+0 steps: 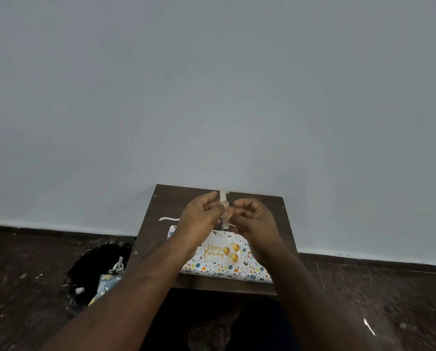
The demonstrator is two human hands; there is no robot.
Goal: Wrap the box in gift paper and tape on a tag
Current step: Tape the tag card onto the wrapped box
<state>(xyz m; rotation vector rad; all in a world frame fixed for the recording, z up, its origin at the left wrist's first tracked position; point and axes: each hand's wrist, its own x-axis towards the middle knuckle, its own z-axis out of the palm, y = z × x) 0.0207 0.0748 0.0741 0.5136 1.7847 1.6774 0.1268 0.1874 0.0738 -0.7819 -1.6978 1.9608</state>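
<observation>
Already wrapped, the box (225, 259) lies flat on the dark desk (166, 206), covered in white paper printed with small coloured shapes, and a white tag (220, 250) reading "Happy Birthday" with gold balloons rests on its top face. Above the box's far edge both hands are raised and close together: the left hand (200, 214) and right hand (254, 217) each have fingers curled in, pinching a short pale strip of tape (224, 206) between them, which stands roughly upright with its upper end poking above the knuckles. Judging by its look, that strip is thin, limp and sticky on one side, so it will likely curl and cling to skin or to itself; holding it by the very ends and keeping it taut seems the safe way. The tag looks like light card, easy to nudge out of place, so it probably wants a finger holding it down while the tape goes across one edge. The box seems light and its paper creasable, better pressed flat than squeezed. Another loose white strip (168, 219) lies on the desk to the left of the hands. On the floor left of the desk sits a black-lined bin (97, 264) holding paper scraps.
</observation>
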